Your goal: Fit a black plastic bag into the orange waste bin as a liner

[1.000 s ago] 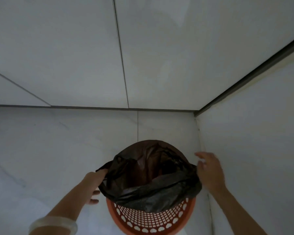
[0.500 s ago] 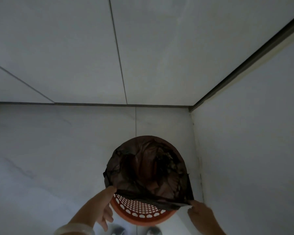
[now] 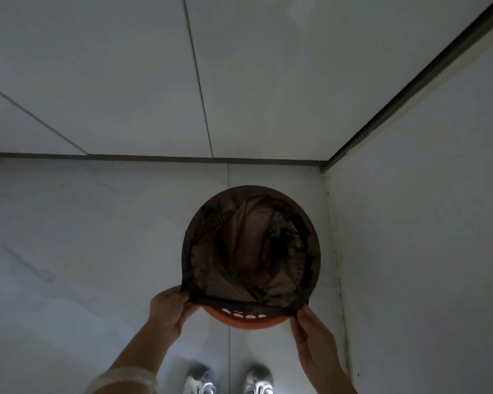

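The orange waste bin (image 3: 248, 322) stands on the floor in a corner, seen from above. The thin black plastic bag (image 3: 239, 251) sits inside it, its mouth stretched over the far and side rim. The bag's near edge runs taut across the opening, leaving a strip of perforated orange wall and rim bare below it. My left hand (image 3: 168, 308) pinches the bag's near-left edge at the rim. My right hand (image 3: 310, 334) pinches the near-right edge.
White marble floor tiles (image 3: 83, 265) surround the bin. A white wall (image 3: 424, 251) rises close on the right, another wall (image 3: 125, 81) behind. My two light shoes (image 3: 228, 379) show at the bottom edge, just in front of the bin.
The bag's mouth has spread over the far and side rim. Both hands have come round from the bin's sides to its near edge, gripping the bag there. The view has tilted downward, showing my shoes.
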Demonstrator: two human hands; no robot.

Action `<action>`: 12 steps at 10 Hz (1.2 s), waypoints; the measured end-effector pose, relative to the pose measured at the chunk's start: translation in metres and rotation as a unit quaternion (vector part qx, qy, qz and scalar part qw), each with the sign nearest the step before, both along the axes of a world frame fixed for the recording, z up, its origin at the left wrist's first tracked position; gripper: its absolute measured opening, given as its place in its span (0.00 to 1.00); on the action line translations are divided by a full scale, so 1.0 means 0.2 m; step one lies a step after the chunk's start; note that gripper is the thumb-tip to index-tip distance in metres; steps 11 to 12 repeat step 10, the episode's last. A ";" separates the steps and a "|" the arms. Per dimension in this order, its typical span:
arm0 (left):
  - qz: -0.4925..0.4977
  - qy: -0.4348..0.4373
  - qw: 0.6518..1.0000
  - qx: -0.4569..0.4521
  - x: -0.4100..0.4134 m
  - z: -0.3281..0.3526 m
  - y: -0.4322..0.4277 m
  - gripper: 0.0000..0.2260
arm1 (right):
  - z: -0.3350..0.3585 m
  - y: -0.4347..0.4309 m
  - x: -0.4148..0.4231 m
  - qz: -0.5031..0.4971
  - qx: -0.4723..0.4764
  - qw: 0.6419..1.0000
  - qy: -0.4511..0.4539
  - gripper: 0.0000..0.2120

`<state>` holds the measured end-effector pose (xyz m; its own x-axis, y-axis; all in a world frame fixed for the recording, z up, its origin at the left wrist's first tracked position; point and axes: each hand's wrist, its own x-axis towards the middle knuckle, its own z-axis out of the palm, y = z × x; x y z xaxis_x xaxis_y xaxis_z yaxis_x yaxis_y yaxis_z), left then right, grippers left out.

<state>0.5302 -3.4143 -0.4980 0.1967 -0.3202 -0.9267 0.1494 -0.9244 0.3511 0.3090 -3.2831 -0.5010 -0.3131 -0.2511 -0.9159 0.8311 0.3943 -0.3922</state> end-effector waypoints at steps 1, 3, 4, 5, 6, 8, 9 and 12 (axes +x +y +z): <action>-0.036 -0.004 0.999 -0.008 0.01 -0.03 0.07 0.11 | 0.00 0.03 -0.01 0.112 0.049 0.990 0.068 0.11; -0.203 -0.014 0.979 0.026 -0.06 -0.04 0.06 0.13 | -0.01 -0.02 0.09 0.357 0.186 0.841 0.362 0.08; -0.187 -0.014 0.982 0.014 -0.07 -0.09 0.07 0.12 | -0.04 -0.07 0.17 0.332 0.137 0.854 0.377 0.09; -0.193 -0.031 0.981 -0.015 -0.07 -0.16 0.13 0.08 | -0.10 -0.08 0.18 0.315 0.104 0.887 0.320 0.11; -0.279 -0.097 0.954 -0.050 -0.06 -0.22 0.13 0.08 | -0.17 -0.07 0.10 0.343 0.113 0.889 0.283 0.03; -0.234 -0.078 0.969 0.011 -0.01 -0.18 0.08 0.05 | -0.15 -0.06 -0.01 0.234 0.077 0.962 0.116 0.09; -0.231 -0.097 0.967 0.035 0.06 -0.02 0.03 0.08 | -0.04 -0.07 -0.09 0.226 0.134 0.962 0.078 0.07; -0.312 -0.177 0.933 0.001 0.13 0.31 -0.06 0.18 | 0.28 -0.12 -0.15 0.250 0.154 0.943 0.159 0.09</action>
